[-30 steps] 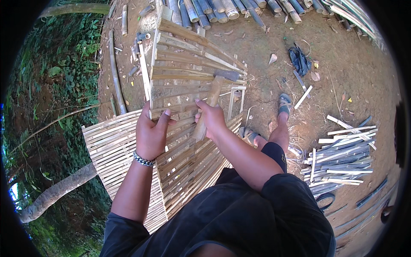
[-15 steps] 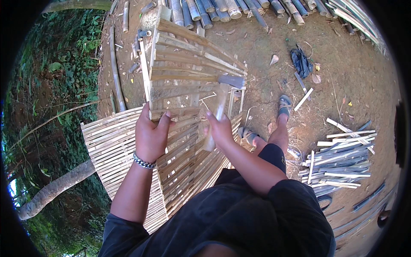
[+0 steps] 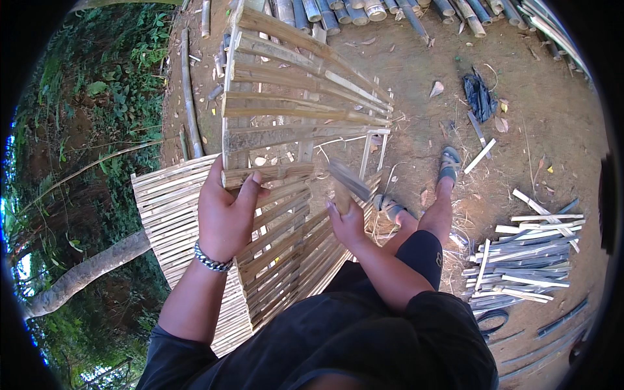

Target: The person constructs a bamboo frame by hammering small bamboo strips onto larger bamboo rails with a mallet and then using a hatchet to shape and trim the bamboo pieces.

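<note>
My left hand (image 3: 227,218) is closed around the edge of a slatted bamboo frame, its thumb resting on the end of a split bamboo slat (image 3: 276,174). In my right hand (image 3: 348,224) is a hatchet with a pale wooden handle and a grey metal head (image 3: 350,180), slightly smeared by motion. The hatchet head is over the frame's right side, near the inner end of that slat. Beyond my hands, wider-spaced slats (image 3: 292,135) fan across the frame. Below them, narrower slats are packed closely in a panel (image 3: 175,221).
Bamboo poles (image 3: 354,14) lie along the far edge. A pile of split strips (image 3: 520,260) is on the ground at right, with a black plastic bag (image 3: 479,97) farther off. A trunk (image 3: 91,270) and greenery border the left. My sandaled feet (image 3: 448,162) are right of the frame.
The hatchet has swung down and toward me, its head now closer to the slat by my left hand. My left hand keeps its hold. The whole view has shifted slightly.
</note>
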Action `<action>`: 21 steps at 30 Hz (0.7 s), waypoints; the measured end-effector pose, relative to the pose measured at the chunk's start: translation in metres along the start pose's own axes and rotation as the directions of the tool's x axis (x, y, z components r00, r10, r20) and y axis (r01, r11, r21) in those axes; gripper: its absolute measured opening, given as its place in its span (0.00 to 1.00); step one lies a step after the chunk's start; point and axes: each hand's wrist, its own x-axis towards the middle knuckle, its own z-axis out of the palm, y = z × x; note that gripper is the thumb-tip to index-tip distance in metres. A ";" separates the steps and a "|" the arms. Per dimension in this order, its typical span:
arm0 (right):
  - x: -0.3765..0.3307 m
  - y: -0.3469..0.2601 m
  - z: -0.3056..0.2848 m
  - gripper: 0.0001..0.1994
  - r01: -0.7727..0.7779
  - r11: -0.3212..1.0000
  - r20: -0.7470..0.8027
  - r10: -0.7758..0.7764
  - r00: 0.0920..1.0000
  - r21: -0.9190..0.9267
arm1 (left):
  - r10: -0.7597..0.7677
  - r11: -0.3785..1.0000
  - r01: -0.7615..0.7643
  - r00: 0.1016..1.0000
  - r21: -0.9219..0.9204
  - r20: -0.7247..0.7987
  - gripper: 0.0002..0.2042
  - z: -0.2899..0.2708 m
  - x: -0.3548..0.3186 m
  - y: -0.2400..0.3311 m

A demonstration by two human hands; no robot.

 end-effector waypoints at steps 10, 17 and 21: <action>0.026 0.007 0.006 0.14 -0.059 0.992 0.083 0.069 0.994 -0.111 | 0.019 0.999 -0.021 0.999 -0.044 -0.025 0.16 -0.004 0.006 -0.014; 0.040 0.020 0.016 0.11 0.210 0.975 -0.002 -0.211 0.978 -0.070 | 0.016 1.000 -0.016 0.999 0.000 -0.031 0.16 -0.006 0.009 -0.018; 0.038 0.026 0.019 0.11 0.236 0.970 -0.013 -0.237 0.972 -0.052 | 0.028 0.998 -0.029 0.999 -0.046 -0.028 0.18 -0.009 0.009 -0.018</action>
